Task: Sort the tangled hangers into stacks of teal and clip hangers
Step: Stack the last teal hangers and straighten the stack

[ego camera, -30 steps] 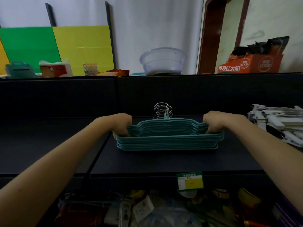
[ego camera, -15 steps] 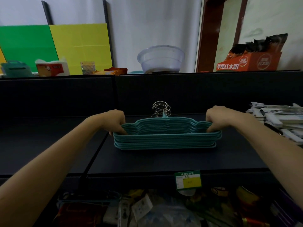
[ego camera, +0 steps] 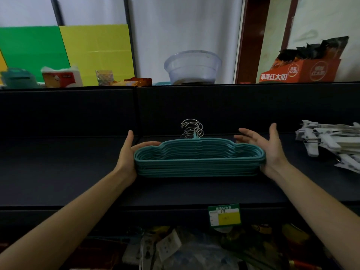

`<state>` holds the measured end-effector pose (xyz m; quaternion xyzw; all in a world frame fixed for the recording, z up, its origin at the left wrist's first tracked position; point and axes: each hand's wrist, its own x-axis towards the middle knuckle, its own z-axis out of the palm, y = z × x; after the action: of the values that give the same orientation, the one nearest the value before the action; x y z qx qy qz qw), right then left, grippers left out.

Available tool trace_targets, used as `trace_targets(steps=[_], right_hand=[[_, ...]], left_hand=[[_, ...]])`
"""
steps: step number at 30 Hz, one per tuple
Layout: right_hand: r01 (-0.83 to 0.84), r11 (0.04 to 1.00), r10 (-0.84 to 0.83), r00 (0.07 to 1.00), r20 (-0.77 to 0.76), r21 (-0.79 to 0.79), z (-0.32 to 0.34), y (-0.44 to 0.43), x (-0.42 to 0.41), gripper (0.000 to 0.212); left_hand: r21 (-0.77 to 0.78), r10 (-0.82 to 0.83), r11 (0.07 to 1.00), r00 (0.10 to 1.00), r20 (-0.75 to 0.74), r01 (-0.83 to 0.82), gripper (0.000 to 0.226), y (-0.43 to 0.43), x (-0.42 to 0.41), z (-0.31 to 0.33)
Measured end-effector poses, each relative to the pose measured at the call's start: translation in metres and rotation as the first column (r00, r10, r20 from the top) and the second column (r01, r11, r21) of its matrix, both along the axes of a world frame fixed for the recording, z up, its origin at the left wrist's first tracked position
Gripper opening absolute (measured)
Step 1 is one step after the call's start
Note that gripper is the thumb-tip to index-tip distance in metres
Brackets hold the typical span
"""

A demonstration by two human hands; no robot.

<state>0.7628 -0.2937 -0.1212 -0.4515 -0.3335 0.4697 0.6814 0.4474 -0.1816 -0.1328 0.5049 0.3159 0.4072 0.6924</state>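
A neat stack of teal hangers (ego camera: 198, 160) lies flat on the dark shelf (ego camera: 175, 191), its metal hooks (ego camera: 191, 128) bunched at the back. My left hand (ego camera: 126, 154) cups the stack's left end, thumb raised and fingers reaching over the top hanger. My right hand (ego camera: 266, 147) is open with fingers spread, its palm against the stack's right end. A pile of white clip hangers (ego camera: 331, 139) sits on the same shelf at the far right, apart from both hands.
The shelf's dark back panel rises just behind the hooks. On top of it stand a clear plastic bowl (ego camera: 192, 67), an orange snack box (ego camera: 300, 72) and a tissue pack (ego camera: 62, 76). A green-yellow price tag (ego camera: 224, 215) hangs on the front edge above packaged goods (ego camera: 185, 250).
Both hands have let go of the top hangers and opened; they now rest against the ends of the stack. The stack looks more even.
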Motion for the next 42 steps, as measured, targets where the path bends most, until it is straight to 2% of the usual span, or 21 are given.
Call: trace_targets(steps=[6,9,12,17,20,25,31,38,42], right_hand=[[-0.089,0.996,0.089,0.995,0.048,-0.001,-0.003,0.004,0.001,0.085],[-0.072,0.997,0.075,0.986,0.148,-0.020,-0.003,0.006,0.000,0.086],[-0.029,0.999,0.033,0.982,0.186,-0.025,-0.004,0.005,-0.001,0.087],[0.103,0.994,-0.100,0.992,0.077,-0.031,-0.007,0.002,-0.002,0.085],[0.126,0.990,-0.126,0.992,0.013,-0.057,-0.009,-0.003,0.002,0.084],[0.101,0.991,-0.089,0.987,0.133,-0.091,-0.016,-0.008,-0.003,0.088],[0.029,1.000,-0.028,0.999,0.023,-0.011,-0.013,-0.009,-0.003,0.086],[0.012,1.000,-0.009,0.995,0.102,-0.029,-0.012,-0.009,-0.004,0.086],[0.076,0.995,-0.067,0.987,0.146,-0.058,-0.012,-0.011,-0.006,0.077]], left_hand=[[0.072,0.013,0.997,1.000,-0.009,-0.013,0.088,-0.004,0.002,0.001],[0.112,0.014,0.994,0.999,-0.037,-0.009,0.086,-0.005,0.003,0.001],[0.136,0.059,0.990,0.996,-0.071,-0.049,0.081,-0.005,0.005,0.000],[0.110,0.075,0.992,0.994,-0.080,-0.066,0.083,-0.003,0.002,-0.001],[0.086,0.079,0.993,0.996,-0.052,-0.075,0.086,0.001,-0.004,-0.003],[0.089,0.151,0.985,0.987,-0.057,-0.146,0.083,-0.001,0.001,-0.007],[0.093,0.139,0.986,0.990,-0.013,-0.137,0.084,-0.004,0.005,-0.005],[0.101,0.164,0.982,0.986,-0.039,-0.160,0.087,-0.005,0.011,-0.002],[0.120,0.198,0.975,0.975,-0.100,-0.185,0.072,-0.005,0.012,-0.002]])
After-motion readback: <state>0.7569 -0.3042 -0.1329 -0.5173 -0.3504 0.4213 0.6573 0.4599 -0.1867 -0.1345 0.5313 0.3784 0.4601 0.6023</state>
